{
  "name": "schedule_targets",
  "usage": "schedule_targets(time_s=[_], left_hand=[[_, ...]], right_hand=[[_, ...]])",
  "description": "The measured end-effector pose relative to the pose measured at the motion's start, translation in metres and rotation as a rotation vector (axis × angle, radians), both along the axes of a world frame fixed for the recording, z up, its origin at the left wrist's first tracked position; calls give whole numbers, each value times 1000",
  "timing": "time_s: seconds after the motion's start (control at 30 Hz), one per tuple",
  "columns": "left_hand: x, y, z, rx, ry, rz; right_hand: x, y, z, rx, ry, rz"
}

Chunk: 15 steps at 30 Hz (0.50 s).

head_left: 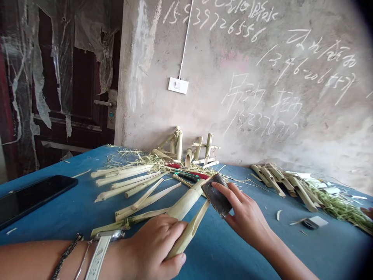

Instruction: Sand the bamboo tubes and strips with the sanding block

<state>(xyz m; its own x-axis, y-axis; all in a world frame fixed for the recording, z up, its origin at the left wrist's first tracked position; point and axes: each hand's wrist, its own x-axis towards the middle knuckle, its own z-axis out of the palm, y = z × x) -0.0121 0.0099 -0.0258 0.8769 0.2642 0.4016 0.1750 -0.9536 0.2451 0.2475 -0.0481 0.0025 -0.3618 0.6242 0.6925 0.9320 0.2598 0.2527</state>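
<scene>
My left hand (159, 245) is closed around the near end of a split bamboo piece (190, 227) that lies on the blue table (64, 217). A thicker bamboo tube (186, 202) lies just beside it, under my fingers. My right hand (247, 216) grips a dark rectangular sanding block (215, 194), pressed against the far end of the bamboo. A watch with a white strap and bracelets sit on my left wrist (99, 252).
Several split bamboo strips (128, 182) lie spread on the table's middle. Small bamboo constructions (186, 149) stand against the wall. More bamboo pieces (279, 181) and green shavings lie at the right. A black phone (32, 196) rests at the left. Red-handled tools (186, 174) lie among the shavings.
</scene>
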Motion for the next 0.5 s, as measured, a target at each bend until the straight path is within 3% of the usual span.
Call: schedule_targets(time_s=[0.1,0.3,0.5], left_hand=[[0,-1,-1,-2,-16,6],[0,-1,1,-26,-14,12],[0,-3,9,-59,8,17]], right_hand=[[-4,-3,1,-62,27,37],[-16,-5,1,-304,-66,253],[-6,1,-1,-270,48,102]])
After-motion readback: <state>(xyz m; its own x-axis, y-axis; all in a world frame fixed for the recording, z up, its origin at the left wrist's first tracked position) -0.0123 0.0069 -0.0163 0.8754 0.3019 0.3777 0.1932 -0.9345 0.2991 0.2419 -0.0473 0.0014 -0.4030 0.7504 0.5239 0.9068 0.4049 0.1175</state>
